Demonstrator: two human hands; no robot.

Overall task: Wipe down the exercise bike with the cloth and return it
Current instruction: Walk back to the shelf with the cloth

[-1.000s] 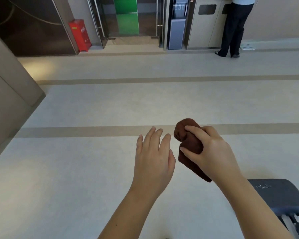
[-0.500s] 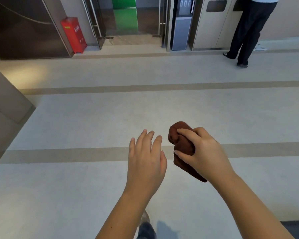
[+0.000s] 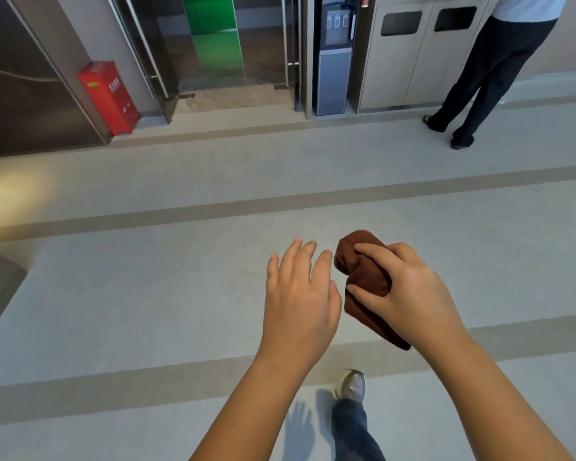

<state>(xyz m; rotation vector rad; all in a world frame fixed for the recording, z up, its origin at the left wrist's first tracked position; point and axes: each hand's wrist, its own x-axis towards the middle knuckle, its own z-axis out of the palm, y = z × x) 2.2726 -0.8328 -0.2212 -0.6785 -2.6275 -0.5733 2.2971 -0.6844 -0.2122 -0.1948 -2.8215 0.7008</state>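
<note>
While your right hand (image 3: 409, 294) still grips the bunched brown cloth (image 3: 366, 277), your left hand (image 3: 300, 304) floats just beside it, fingers relaxed — the doorway (image 3: 220, 78) has drawn nearer, your shoe (image 3: 351, 387) now shows below, and open floor (image 3: 147, 294) runs up to it.

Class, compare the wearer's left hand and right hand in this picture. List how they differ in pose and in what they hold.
The left hand holds nothing; the right hand grips a bunched brown cloth.
The left hand's fingers are straight and loosely spread; the right hand's fingers and thumb curl round the cloth.
Shared: both are bare and held out in front, above the floor, backs up.
</note>
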